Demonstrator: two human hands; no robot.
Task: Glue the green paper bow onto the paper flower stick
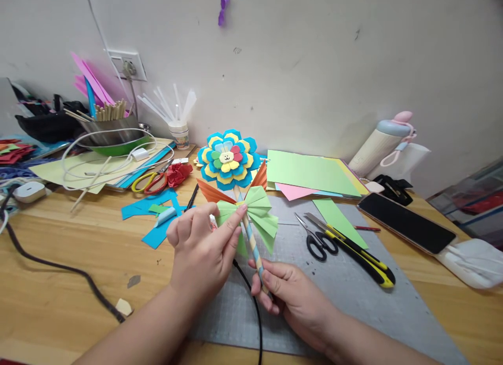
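A paper flower in blue and yellow layers, with a small smiling face at its centre, stands upright on a striped paper stem. My right hand is closed around the stem's lower end. Higher up, a pleated green paper bow crosses the stem, with orange pleated paper behind it. My left hand has its index fingertip pressed on the bow's middle, its thumb close below and the other fingers curled. Part of the bow's left side is hidden by that hand.
On the grey cutting mat lie black scissors, a yellow-black utility knife and a green paper strip. A phone rests at the right. Blue paper scraps and a black cable are left.
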